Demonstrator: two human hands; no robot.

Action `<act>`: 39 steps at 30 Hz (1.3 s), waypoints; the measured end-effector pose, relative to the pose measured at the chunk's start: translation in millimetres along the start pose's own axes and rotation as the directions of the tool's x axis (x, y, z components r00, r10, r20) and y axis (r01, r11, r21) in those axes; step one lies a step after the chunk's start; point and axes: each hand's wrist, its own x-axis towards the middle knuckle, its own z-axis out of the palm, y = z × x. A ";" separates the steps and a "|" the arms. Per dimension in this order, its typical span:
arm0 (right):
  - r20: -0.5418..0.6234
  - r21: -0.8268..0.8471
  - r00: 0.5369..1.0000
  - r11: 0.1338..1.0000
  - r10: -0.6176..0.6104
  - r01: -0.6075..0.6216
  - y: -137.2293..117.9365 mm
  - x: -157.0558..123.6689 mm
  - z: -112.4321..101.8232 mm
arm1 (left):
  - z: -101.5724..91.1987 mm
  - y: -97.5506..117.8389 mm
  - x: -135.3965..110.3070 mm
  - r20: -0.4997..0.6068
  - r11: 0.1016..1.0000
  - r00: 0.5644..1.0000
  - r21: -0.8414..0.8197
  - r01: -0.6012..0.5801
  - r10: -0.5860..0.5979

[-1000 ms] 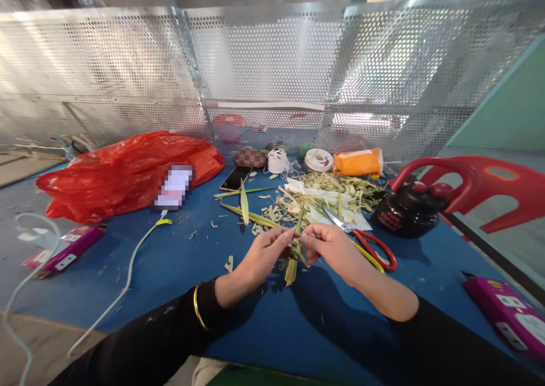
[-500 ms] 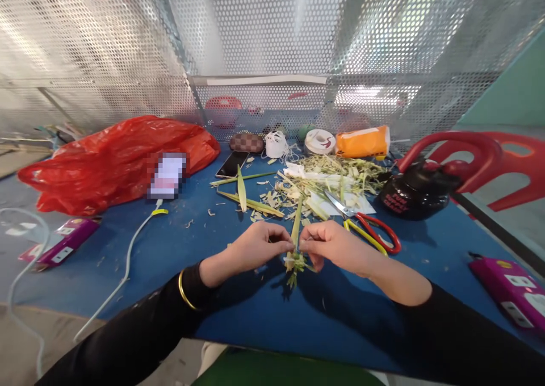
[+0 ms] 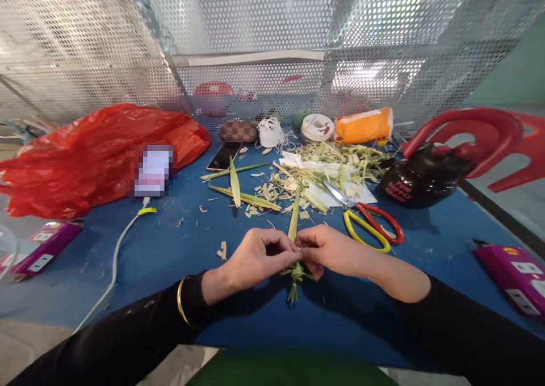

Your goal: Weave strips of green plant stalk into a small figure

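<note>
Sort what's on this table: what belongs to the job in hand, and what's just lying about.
Likely part of the job:
- leaf bundle, held
- scissors
- loose leaves
- leaf scraps

Probably just lying about:
- red bag
- dark phone
- black jar
- orange packet
- checked case

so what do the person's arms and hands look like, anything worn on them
Both the left hand and the right hand are ungloved. The left sleeve is black, with a few pale specks, and reaches close to the wrist; a thin, round gold-coloured bangle sits around it. The right sleeve is also black but ends farther up, leaving much of the forearm bare.
</note>
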 end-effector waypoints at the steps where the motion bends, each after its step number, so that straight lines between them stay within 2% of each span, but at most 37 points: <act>1: 0.009 0.004 1.000 1.000 0.009 -0.009 1.1 0.3 0.5 | 0.0 -1.4 -0.3 0.022 0.998 0.999 -0.036 0.043 -0.043; 5: 0.027 0.005 0.999 1.000 0.030 -0.030 5.3 0.8 0.9 | -2.0 -5.9 -1.8 0.097 0.987 0.990 -0.112 0.117 -0.107; 10: 0.030 -0.033 0.998 0.998 0.050 -0.049 8.0 1.2 4.7 | -4.8 -6.1 -7.1 0.142 0.982 0.980 -0.108 0.153 -0.137; 14: -0.035 -0.007 0.999 0.999 0.041 -0.041 14.4 3.3 11.5 | -4.1 -4.8 -11.6 0.158 0.976 0.970 -0.087 0.200 -0.185; 18: -0.068 -0.063 0.998 0.998 0.010 -0.014 15.7 2.0 12.5 | -1.3 -5.2 -12.1 0.164 0.969 0.960 -0.069 0.238 -0.225; 21: -0.036 -0.053 0.999 0.998 0.038 -0.040 10.5 -0.5 9.2 | 1.2 -5.8 -10.6 0.155 0.963 0.956 -0.061 0.262 -0.250; 26: 0.020 0.053 0.998 0.996 0.064 -0.065 4.4 -2.1 4.1 | 2.5 -7.9 -7.6 0.146 0.946 0.942 -0.080 0.315 -0.302; 34: 0.187 0.109 0.982 0.994 0.003 -0.023 -3.1 -9.4 -4.7 | -1.8 -7.3 -4.7 0.174 0.911 0.914 -0.132 0.390 -0.366; 39: 0.135 0.121 0.987 0.990 -0.086 0.070 -7.1 -8.0 0.2 | -2.9 -4.9 -3.2 0.197 0.917 0.911 -0.104 0.386 -0.361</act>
